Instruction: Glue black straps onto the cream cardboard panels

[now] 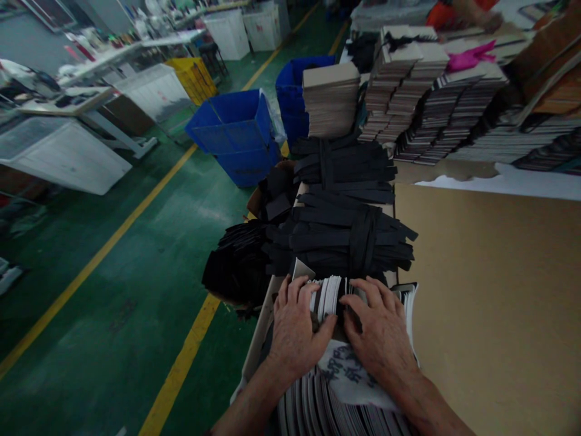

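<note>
Both hands rest on a row of thin white and dark pieces (327,298) standing on edge in a box. My left hand (296,324) curls over the left part of the row, thumb and fingers bent around the pieces. On the right part lies my right hand (376,321), its fingers bent over the edges and its thumb apart from them. Between the wrists is a white sheet with dark handwriting (349,372). Nearer to me, more thin pieces (336,409) stand packed in the box. Bundles of black strips (345,233) lie just beyond the hands.
Brown board (490,290) covers the right side. Tall stacks of flat pieces (331,100) stand at the back, near another person's hand (492,23). Blue bins (238,130) and a black bundle (236,260) are at the left, above the green floor (109,309).
</note>
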`<act>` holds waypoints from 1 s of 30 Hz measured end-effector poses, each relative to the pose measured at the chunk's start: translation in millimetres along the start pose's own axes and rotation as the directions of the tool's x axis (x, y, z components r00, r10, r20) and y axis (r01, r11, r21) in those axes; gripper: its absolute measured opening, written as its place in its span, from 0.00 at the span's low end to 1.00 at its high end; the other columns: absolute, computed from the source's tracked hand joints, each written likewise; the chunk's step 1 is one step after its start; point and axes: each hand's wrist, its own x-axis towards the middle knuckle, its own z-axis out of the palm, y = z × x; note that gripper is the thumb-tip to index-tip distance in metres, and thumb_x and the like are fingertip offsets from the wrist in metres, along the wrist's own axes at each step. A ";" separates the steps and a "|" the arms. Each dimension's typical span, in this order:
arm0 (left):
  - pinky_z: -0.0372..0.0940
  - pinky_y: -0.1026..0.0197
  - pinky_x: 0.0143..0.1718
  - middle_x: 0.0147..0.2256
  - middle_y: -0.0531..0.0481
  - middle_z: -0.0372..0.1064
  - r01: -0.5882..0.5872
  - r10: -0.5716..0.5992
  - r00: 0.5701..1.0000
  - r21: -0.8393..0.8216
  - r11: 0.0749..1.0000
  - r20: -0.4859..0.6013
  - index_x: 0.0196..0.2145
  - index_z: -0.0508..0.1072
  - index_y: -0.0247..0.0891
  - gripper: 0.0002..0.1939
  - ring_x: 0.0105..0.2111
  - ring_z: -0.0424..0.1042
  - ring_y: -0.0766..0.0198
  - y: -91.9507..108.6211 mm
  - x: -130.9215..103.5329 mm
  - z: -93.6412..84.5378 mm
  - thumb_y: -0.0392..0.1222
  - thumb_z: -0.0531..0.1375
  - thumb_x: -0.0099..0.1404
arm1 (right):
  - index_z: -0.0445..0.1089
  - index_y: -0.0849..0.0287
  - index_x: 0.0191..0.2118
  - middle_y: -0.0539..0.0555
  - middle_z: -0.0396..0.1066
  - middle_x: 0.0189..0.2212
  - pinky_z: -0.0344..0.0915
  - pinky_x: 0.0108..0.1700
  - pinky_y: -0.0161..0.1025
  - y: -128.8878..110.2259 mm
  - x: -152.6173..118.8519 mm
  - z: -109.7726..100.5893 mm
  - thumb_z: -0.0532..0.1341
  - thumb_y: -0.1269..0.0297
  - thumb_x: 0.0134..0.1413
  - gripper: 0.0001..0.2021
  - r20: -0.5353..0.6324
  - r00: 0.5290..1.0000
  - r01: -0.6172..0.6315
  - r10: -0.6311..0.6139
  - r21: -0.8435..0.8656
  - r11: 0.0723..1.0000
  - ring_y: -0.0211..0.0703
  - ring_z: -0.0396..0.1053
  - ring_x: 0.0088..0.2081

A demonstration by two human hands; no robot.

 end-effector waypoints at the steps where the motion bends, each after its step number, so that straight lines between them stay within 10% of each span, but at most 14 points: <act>1: 0.53 0.31 0.62 0.59 0.42 0.60 -0.015 0.015 1.000 0.001 1.000 0.008 0.54 0.63 0.43 0.24 0.65 0.53 0.42 -1.2 -0.6 0.1 0.43 0.61 0.61 | 0.77 0.49 0.39 0.52 0.68 0.57 0.55 0.60 0.61 -0.3 -0.1 -0.8 0.59 0.68 0.57 0.10 0.010 1.000 0.012 -0.012 0.000 1.000 0.59 0.54 0.62; 30: 0.53 0.32 0.63 0.60 0.43 0.60 -0.006 0.006 1.000 -0.006 1.000 -0.018 0.54 0.64 0.43 0.24 0.65 0.52 0.43 -5.3 -0.5 4.4 0.39 0.61 0.60 | 0.78 0.49 0.34 0.53 0.68 0.55 0.53 0.60 0.63 -6.0 3.5 0.2 0.60 0.56 0.61 0.10 0.036 0.998 -0.042 0.042 -0.006 0.999 0.60 0.55 0.61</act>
